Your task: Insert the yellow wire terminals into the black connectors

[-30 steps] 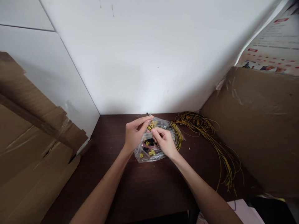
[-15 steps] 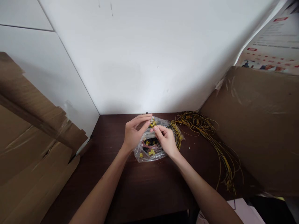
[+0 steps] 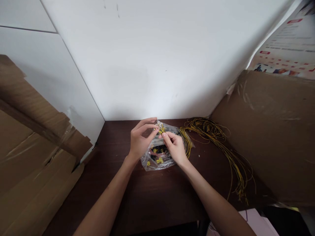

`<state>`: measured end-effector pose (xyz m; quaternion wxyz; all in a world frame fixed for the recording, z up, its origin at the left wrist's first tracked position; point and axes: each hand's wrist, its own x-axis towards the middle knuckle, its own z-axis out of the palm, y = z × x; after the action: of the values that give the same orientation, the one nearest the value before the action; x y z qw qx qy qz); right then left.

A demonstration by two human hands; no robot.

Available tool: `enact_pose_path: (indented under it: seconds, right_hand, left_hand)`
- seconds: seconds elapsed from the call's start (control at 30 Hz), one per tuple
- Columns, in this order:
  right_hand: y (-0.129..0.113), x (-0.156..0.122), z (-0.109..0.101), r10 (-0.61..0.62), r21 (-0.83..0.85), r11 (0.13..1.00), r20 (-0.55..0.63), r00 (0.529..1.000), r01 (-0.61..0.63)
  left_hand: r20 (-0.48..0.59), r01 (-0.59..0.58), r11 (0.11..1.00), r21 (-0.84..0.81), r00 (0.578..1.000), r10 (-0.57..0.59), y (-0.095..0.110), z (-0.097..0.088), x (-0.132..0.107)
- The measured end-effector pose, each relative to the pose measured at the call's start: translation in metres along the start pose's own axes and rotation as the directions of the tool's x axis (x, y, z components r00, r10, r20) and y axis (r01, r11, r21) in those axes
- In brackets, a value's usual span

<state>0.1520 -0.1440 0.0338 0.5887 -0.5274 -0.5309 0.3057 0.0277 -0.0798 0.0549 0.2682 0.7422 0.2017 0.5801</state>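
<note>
Both my hands meet over a clear plastic bag [image 3: 154, 162] that lies on a dark brown table [image 3: 147, 196]. The bag holds small yellow and black parts. My right hand [image 3: 175, 148] pinches the ends of a thin bundle of yellow wires [image 3: 161, 128] between thumb and fingers. My left hand [image 3: 140, 139] is curled beside it, fingertips touching the same wire ends from the left. A larger bunch of yellow wires [image 3: 209, 131] runs from behind my right hand toward the back right corner and down along the table's right side.
White walls close the back and left. Brown cardboard [image 3: 31, 157] leans at the left, and a cardboard sheet [image 3: 270, 131] stands at the right with a printed poster [image 3: 287, 46] above it. White paper [image 3: 256, 223] lies at the bottom right.
My left fingers have shifted slightly at the wire ends, lifting and re-pinching. The right hand stays almost still on the bundle.
</note>
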Motion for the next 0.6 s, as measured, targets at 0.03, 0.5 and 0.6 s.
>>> enact_pose_path:
  seconds: [0.03, 0.5, 0.6]
  right_hand:
    - [0.0, 0.0, 0.0, -0.003, -0.011, 1.0, -0.004, 1.0, 0.003]
    - [0.0015, 0.0007, -0.0001, -0.017, -0.079, 0.997, -0.064, 0.998, 0.012]
    - [0.0012, 0.0005, -0.0004, -0.018, -0.083, 0.996, -0.061, 0.998, 0.013]
  left_hand:
    - [-0.012, -0.033, 0.998, 0.045, 0.999, 0.034, 0.0008, -0.0003, 0.0005]
    - [-0.029, -0.164, 0.944, 0.285, 0.983, 0.18, 0.001, -0.0001, -0.0015]
    - [-0.014, -0.18, 0.945, 0.273, 0.981, 0.191, 0.0006, -0.0004, -0.0008]
